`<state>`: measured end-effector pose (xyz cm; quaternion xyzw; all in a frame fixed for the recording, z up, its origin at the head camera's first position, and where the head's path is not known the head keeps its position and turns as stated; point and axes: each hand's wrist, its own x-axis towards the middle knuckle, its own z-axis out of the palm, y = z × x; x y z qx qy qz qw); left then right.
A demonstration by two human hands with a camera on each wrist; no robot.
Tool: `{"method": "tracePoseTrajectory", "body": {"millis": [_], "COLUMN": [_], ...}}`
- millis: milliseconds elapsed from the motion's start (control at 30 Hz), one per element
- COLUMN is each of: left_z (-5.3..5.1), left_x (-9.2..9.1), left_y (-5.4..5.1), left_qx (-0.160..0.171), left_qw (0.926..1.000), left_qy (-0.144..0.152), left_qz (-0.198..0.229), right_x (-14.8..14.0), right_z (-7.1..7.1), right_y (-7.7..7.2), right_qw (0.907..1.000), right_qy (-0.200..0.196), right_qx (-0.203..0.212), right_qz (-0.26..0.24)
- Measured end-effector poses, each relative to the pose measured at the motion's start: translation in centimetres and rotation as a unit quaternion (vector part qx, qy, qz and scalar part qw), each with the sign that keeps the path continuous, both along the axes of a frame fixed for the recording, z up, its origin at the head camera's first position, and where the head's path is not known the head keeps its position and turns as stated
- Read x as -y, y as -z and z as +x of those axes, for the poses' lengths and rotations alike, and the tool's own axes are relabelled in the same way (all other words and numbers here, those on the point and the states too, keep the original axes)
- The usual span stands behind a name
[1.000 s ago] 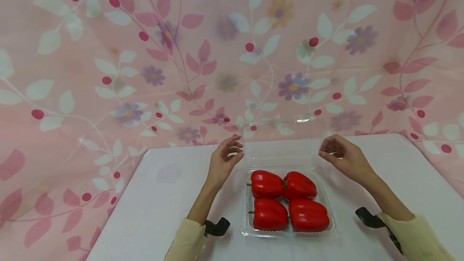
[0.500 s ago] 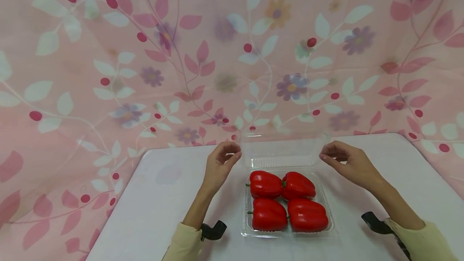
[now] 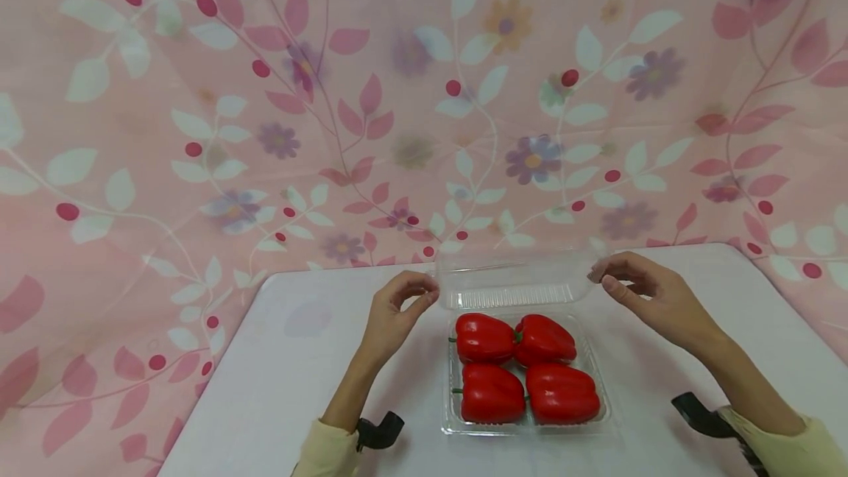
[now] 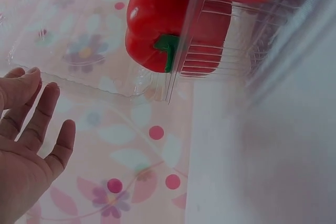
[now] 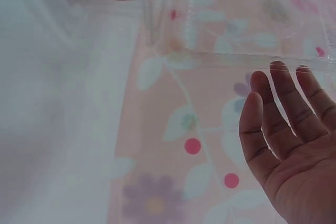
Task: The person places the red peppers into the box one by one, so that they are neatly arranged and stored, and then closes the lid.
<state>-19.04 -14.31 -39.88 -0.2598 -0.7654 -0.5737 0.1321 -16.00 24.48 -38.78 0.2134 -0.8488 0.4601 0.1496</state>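
A clear plastic clamshell box (image 3: 452,418) stands on the table with several red bell peppers (image 3: 563,394) in two rows. Its hinged lid (image 3: 510,278) is raised at the back and leans forward. My left hand (image 3: 392,313) pinches the lid's left edge between thumb and fingertips. In the left wrist view, the left hand (image 4: 31,135) meets the lid's edge, its other fingers spread. My right hand (image 3: 652,297) is at the lid's right edge, thumb apart from the fingers. In the right wrist view, the right hand's (image 5: 299,140) fairly straight fingers touch the lid from outside; its thumb is hidden.
The white table (image 3: 265,374) extends to both sides of the box. Behind its far edge hangs a pink floral cloth (image 3: 411,94). A black strap-mounted device (image 3: 380,430) sits on each wrist, the right device (image 3: 702,414) low beside the box.
The lid has tipped forward and down from a more upright stance. Both hands have come lower with it, and the right hand has shifted slightly outward. The peppers and box base stay put.
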Motion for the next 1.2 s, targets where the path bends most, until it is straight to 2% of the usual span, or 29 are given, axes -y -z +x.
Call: {"method": "tracePoseTrajectory", "body": {"millis": [133, 233, 400, 600, 900, 1200], "left_z": [0.4, 0.7, 1.4, 2.0, 2.9, 4.6], "left_x": [0.3, 0.5, 0.7, 0.9, 1.1, 1.8], "left_y": [0.0, 0.1, 0.1, 0.2, 0.7, 0.8], "left_qx": [-0.015, -0.032, -0.04, -0.038, -0.074, -0.037], "left_qw": [0.9997, 0.9988, 0.9973, 0.9965, 0.9926, 0.9883], "left_qy": [0.007, 0.009, 0.008, 0.004, 0.02, 0.052], "left_qz": [-0.016, -0.037, -0.061, -0.074, -0.094, -0.139], "right_x": [0.0, -0.2, -0.4, -0.5, -0.7, -0.8], "right_z": [0.4, 0.7, 1.6, 2.4, 3.6, 5.3], "right_y": [-0.8, -1.2, -1.5, -1.6, -1.8, -1.4], "right_qw": [0.9989, 0.9988, 0.9995, 0.9997, 0.9991, 0.9978], "right_qy": [-0.019, -0.014, 0.006, -0.008, 0.002, 0.003], "right_qx": [-0.001, -0.004, 0.002, 0.013, 0.019, 0.001], "right_qz": [-0.042, -0.047, -0.03, -0.019, 0.038, 0.067]}}
